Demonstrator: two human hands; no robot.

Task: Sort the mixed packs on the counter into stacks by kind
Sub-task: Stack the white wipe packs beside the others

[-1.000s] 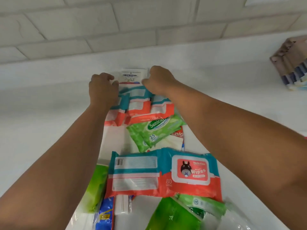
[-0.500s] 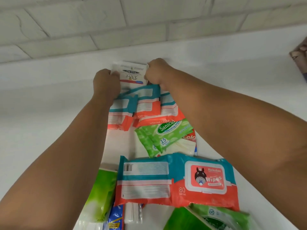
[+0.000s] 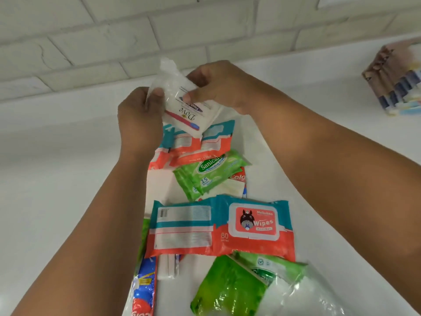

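Note:
A white Dove pack (image 3: 182, 103) is lifted off the counter near the back wall, tilted, its clear wrapper end pointing up. My left hand (image 3: 139, 115) grips its left edge and my right hand (image 3: 218, 85) pinches its right side. Below it lie several small teal-and-orange wipes packs (image 3: 202, 142), partly overlapping. A green Sanicare pack (image 3: 211, 172) rests on a white-and-red Colgate box (image 3: 237, 181). Nearer to me lie two large teal-and-orange wipes packs (image 3: 218, 226) side by side.
Green packs (image 3: 232, 283) and a clear plastic bag (image 3: 303, 293) lie at the near edge, a blue-and-red toothpaste box (image 3: 143, 290) at the lower left. A stack of patterned packs (image 3: 396, 76) stands at the far right. The white counter (image 3: 57, 179) meets a white brick wall (image 3: 114, 37).
Both hands have raised the Dove pack from the counter at the back and tilted it. The camera view has shifted slightly.

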